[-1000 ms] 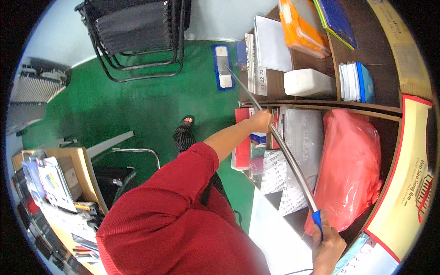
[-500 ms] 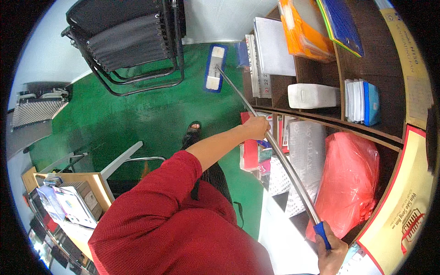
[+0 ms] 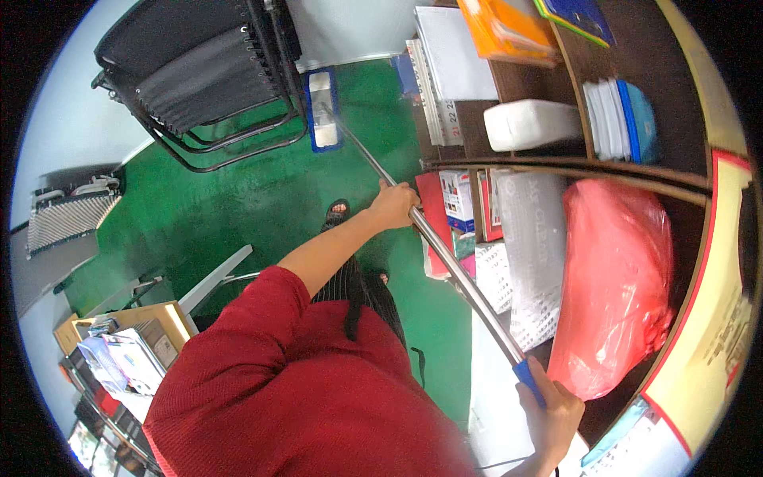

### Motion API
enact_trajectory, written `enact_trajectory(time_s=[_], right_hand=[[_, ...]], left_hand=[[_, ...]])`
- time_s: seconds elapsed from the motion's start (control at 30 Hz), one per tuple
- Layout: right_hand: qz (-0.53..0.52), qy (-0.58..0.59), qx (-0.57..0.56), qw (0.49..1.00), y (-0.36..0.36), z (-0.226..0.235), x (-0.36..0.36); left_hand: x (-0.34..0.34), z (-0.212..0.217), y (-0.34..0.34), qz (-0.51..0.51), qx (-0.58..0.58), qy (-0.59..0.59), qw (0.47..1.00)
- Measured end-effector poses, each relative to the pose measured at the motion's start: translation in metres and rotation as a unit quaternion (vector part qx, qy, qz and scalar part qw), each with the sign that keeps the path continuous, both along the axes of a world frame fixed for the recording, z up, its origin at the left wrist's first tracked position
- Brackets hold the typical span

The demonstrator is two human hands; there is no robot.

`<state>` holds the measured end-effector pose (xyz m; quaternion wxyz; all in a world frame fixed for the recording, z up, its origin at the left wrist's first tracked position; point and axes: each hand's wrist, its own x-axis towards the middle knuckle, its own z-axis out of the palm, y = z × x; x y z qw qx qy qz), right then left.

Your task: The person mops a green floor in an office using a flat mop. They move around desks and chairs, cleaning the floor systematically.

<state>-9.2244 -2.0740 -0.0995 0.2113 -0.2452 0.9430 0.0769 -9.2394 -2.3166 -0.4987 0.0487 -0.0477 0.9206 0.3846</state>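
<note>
A flat mop (image 3: 461,274) with a long metal pole slants across the view from lower right to upper middle. Its blue-edged, whitish mop head (image 3: 323,131) lies flat on the green floor, close beside the legs of a folded black chair (image 3: 199,87). My left hand (image 3: 395,205) is wrapped round the middle of the pole. At the pole's upper end, my right hand (image 3: 554,409) grips the blue handle, next to a red plastic bag (image 3: 616,278) on the shelf.
Dark wooden shelves (image 3: 532,87) on the right hold folders, papers and a white container (image 3: 531,126). At the lower left stands a small table with papers (image 3: 123,358). Green floor (image 3: 214,207) stretches between chair and shelves. My sandalled foot (image 3: 339,208) stands near the middle.
The mop head has moved left, up against the chair's legs. Both my hands have shifted left with the pole and still hold it.
</note>
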Motion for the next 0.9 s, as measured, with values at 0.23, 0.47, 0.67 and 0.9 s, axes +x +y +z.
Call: enact_trajectory(time_s=[0.23,0.47,0.67,0.9], right_hand=[[-0.059,-0.021,0.098,0.993,0.103,-0.018,0.059],[-0.08,0.001,0.029,0.996,0.229,0.01,0.108],[-0.036,-0.002,0.029,0.999,0.279,0.041,0.119],[-0.04,-0.087,0.011,0.995,0.263,0.066,0.103]], left_hand=[[0.019,-0.014,0.1,-0.116,-0.03,-0.068,0.99],[0.021,-0.017,0.269,-0.174,0.005,-0.083,0.981],[0.041,0.004,0.339,-0.097,0.042,0.0,0.994],[0.102,0.031,0.321,0.008,0.078,-0.008,0.997]])
